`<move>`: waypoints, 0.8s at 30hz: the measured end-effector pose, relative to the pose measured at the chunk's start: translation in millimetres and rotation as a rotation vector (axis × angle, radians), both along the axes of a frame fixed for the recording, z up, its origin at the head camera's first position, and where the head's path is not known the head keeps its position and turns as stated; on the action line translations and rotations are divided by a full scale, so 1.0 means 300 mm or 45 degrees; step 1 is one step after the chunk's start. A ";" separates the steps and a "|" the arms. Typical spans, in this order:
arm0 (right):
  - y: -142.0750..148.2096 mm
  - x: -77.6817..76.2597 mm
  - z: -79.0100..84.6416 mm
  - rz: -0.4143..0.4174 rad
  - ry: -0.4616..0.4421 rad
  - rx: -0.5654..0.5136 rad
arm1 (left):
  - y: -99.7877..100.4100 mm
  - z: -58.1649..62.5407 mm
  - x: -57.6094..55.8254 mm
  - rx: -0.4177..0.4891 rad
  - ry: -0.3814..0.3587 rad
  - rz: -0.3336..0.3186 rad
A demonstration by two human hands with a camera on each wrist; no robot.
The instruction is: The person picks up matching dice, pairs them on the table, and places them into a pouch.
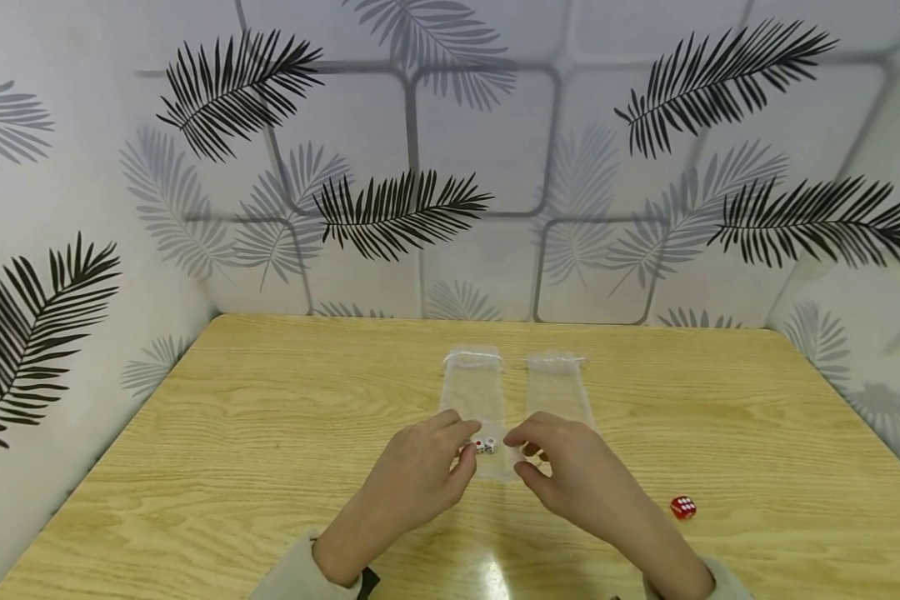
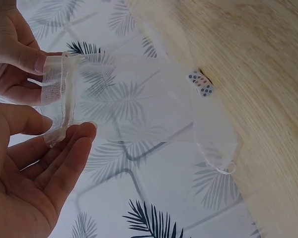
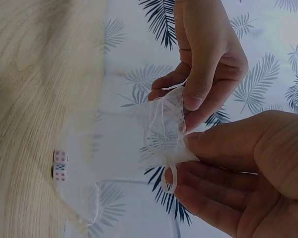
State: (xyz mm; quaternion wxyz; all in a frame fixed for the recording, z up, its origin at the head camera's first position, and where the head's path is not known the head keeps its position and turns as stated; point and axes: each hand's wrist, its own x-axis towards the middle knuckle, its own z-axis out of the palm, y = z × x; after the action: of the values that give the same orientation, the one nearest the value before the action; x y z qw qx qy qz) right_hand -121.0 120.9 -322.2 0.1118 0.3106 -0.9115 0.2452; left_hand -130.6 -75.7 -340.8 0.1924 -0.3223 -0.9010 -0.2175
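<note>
Both hands hold a sheer white drawstring bag (image 2: pixel 124 99) by its gathered mouth, one at each side. My left hand (image 1: pixel 423 467) pinches one edge between thumb and fingers. At the other edge, the right hand (image 1: pixel 573 467) does the same beside a small cord loop (image 3: pixel 169 179). In the wrist views the bag stretches from the fingers down toward the table. White dice (image 1: pixel 484 446) with red and blue dots sit side by side at its lower end. Whether they are inside this bag or a sheer one behind it, I cannot tell.
Two sheer drawstring bags, a left one (image 1: pixel 471 387) and a right one (image 1: pixel 555 383), lie flat beyond the hands. A red die (image 1: pixel 683 507) with white dots rests right of my right forearm. The wooden table (image 1: pixel 270 400) meets a leaf-patterned backdrop (image 1: pixel 487 275).
</note>
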 end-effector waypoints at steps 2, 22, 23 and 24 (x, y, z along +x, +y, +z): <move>0.005 0.000 0.002 0.023 0.006 0.000 | -0.002 0.001 0.000 -0.004 0.005 0.001; 0.002 -0.038 -0.040 0.000 0.111 -0.177 | -0.015 0.018 -0.004 0.033 -0.040 -0.046; 0.002 -0.038 -0.040 -0.001 0.128 -0.180 | -0.017 0.020 -0.004 0.029 -0.032 -0.049; 0.002 -0.038 -0.040 -0.002 0.146 -0.180 | -0.019 0.020 -0.004 0.020 -0.018 -0.051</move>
State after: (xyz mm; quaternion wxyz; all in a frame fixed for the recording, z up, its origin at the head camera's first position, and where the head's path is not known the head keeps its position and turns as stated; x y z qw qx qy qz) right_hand -132.3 121.5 -334.2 0.1855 0.3146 -0.8844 0.2907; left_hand -131.9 -81.5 -334.7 0.1842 -0.3373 -0.8940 -0.2305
